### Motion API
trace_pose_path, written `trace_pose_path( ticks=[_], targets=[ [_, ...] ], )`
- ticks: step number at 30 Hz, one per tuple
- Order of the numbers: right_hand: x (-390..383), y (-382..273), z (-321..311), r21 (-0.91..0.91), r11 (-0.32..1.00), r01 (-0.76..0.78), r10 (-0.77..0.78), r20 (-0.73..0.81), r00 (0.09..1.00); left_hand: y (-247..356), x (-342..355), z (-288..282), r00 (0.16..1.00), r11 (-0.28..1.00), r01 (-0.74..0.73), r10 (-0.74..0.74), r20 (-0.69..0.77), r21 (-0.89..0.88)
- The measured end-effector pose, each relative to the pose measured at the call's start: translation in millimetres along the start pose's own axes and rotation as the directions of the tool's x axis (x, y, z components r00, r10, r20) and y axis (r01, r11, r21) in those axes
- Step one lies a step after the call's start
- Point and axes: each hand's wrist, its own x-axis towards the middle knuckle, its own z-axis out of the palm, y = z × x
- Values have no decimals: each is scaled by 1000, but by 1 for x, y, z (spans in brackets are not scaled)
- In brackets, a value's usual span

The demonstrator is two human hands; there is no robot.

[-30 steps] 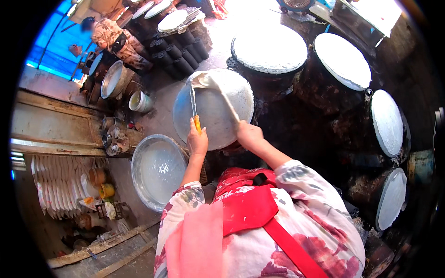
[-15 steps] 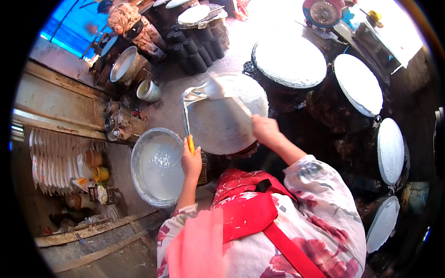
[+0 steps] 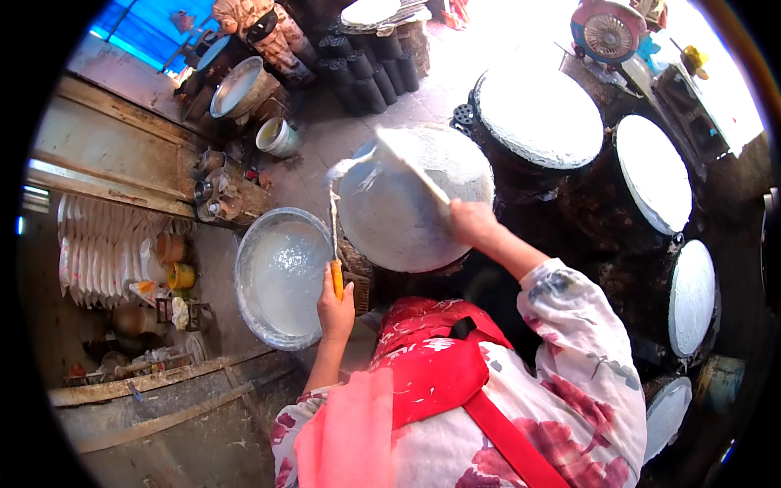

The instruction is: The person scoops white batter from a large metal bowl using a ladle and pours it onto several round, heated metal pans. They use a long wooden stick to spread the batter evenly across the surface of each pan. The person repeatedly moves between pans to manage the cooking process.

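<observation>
My left hand is closed round the orange handle of a batter-coated tool; its white-smeared far end bends right over the rim of a round griddle. In my right hand is a pale flat scraper, slanting up and left above the griddle, its blade blurred near the other tool's end. A thin whitish layer covers the griddle, greyer toward the near left. Left of it stands a wide basin of white batter-like liquid, beside my left hand.
Several white-topped round griddles, one the far griddle, curve along my right. Black perforated cylinders stand at the back, near a pail. A fan is at the far right. Another person stands at the far left.
The view has shifted, so most surroundings sit farther right. The scraper's blade has moved up and right from the orange-handled tool; the thick white strands between them have thinned away.
</observation>
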Motion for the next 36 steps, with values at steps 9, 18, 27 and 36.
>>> trace_pose_path(
  ticks=[9, 18, 27, 36],
  targets=[
    [27, 29, -15, -83, 996, 34, -35, -8, 999, 14, -6, -9, 995, 996, -82, 79, -60, -42],
    [42, 47, -35, -56, 998, 11, -13, -30, 999, 21, -29, -13, 999, 988, -5, -2, -46, -153],
    [7, 34, -48, -175, 924, 340, -308, 183, 933, 5, -58, -14, 979, 949, 175, -196, -55, -261],
    [24, 21, -52, -150, 823, 547, -489, 302, 818, 32, -66, -22, 878, 724, 443, -471, 90, -528]
  ],
)
